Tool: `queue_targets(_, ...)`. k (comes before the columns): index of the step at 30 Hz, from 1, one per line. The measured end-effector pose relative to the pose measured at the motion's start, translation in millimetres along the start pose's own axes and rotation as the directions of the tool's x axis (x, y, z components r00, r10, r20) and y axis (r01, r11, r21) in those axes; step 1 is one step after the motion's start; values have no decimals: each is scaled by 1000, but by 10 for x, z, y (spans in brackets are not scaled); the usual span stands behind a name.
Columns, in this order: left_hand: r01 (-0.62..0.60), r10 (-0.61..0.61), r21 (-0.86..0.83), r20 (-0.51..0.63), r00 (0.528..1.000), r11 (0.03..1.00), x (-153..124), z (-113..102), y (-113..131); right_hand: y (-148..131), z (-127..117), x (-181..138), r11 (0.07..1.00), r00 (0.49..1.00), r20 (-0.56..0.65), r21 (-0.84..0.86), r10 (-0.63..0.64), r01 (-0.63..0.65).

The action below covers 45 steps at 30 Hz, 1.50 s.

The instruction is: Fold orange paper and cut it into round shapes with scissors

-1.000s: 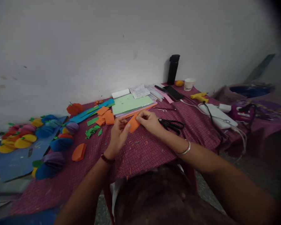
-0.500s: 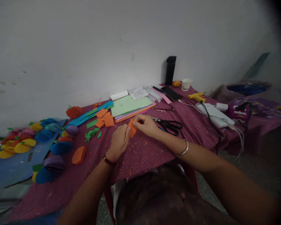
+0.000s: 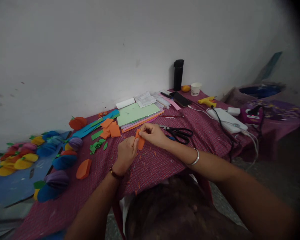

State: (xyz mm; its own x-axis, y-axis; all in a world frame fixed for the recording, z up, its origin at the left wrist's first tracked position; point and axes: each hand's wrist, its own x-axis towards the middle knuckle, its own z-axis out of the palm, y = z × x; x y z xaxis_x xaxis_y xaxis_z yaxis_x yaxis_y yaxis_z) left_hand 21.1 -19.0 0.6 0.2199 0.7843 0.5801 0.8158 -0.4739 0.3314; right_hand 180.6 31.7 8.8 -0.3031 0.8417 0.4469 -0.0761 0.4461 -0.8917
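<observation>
Both hands meet over the middle of the table with the maroon checked cloth [image 3: 165, 160]. A small folded orange paper piece [image 3: 140, 141] is pinched between them. My left hand [image 3: 126, 154] grips its lower left side with closed fingers. My right hand [image 3: 153, 134] pinches its top edge from the right. A stack of cut orange paper pieces [image 3: 110, 130] lies beyond the left hand. Black scissors [image 3: 178, 132] lie just right of my right hand. Small orange and green paper scraps are scattered on the cloth under the hands.
Finished coloured paper fruit shapes [image 3: 27, 156] crowd the left end, with an orange folded shape [image 3: 84, 168] nearer. Coloured paper sheets [image 3: 137, 113] lie at the back. A black flask [image 3: 178, 74], white cup [image 3: 195, 88], phone [image 3: 181, 98], yellow glue gun [image 3: 207, 101] and cables stand to the right.
The orange piece has been folded narrower between the hands, and both hands have closed in tighter on it. The camera view shifted slightly right.
</observation>
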Motion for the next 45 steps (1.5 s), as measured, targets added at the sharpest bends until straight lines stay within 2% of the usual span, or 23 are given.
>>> queue_targets(3, 49, -54, -124, -33, 998, 991, -12, 9, 4, -47, 4, -1, 989, 999, 9, 146, 35, -36)
queue_targets(5, 96, -110, -224, -51, 993, 970, -11, 23, 10, -73, 6, -2, 976, 995, 72, 201, 70, -83)
queue_targets(8, 151, -182, -348, -59, 981, 925, 2, 42, 34, -91, 17, -5, 961, 978, 169, 225, 122, -159)
queue_targets(12, 229, -270, -495, -12, 963, 838, 16, 46, 60, -85, 38, -10, 953, 974, 153, 228, 169, -201)
queue_targets(15, 325, -308, -597, 134, 942, 733, 22, 41, 35, -86, 43, -20, 937, 963, 161, 244, 216, -251)
queue_targets(18, 430, -287, -628, 322, 902, 648, 31, 39, -14, -80, 31, -20, 921, 955, 182, 275, 232, -276)
queue_targets(21, 492, -171, -596, 513, 841, 635, 37, 32, -32, -44, -24, 24, 939, 963, 160, 237, 215, -249)
queue_targets(24, 524, -104, -580, 602, 791, 624, 33, 24, -4, 8, -129, 105, 946, 973, 72, 231, 217, -228)
queue_targets(27, 528, -135, -586, 581, 803, 615, 25, 26, 32, 20, -221, 158, 900, 959, 25, 337, 284, -275)
queue_targets(30, 508, -154, -615, 536, 830, 603, 27, 29, 51, -12, -225, 138, 857, 939, 134, 384, 317, -344)
queue_targets(32, 507, -166, -624, 522, 837, 594, 35, 23, 57, -24, -185, 98, 874, 929, 232, 333, 288, -354)
queue_targets(34, 516, -178, -626, 522, 835, 585, 45, 18, 59, -8, -139, 63, 910, 929, 265, 256, 258, -326)
queue_targets(42, 509, -205, -632, 492, 846, 584, 52, 64, 14, 119, -112, 79, 974, 970, 127, 55, 209, -218)
queue_targets(45, 537, -245, -686, 482, 841, 492, 38, 96, 17, 113, -105, 87, 983, 977, 112, -6, 181, -181)
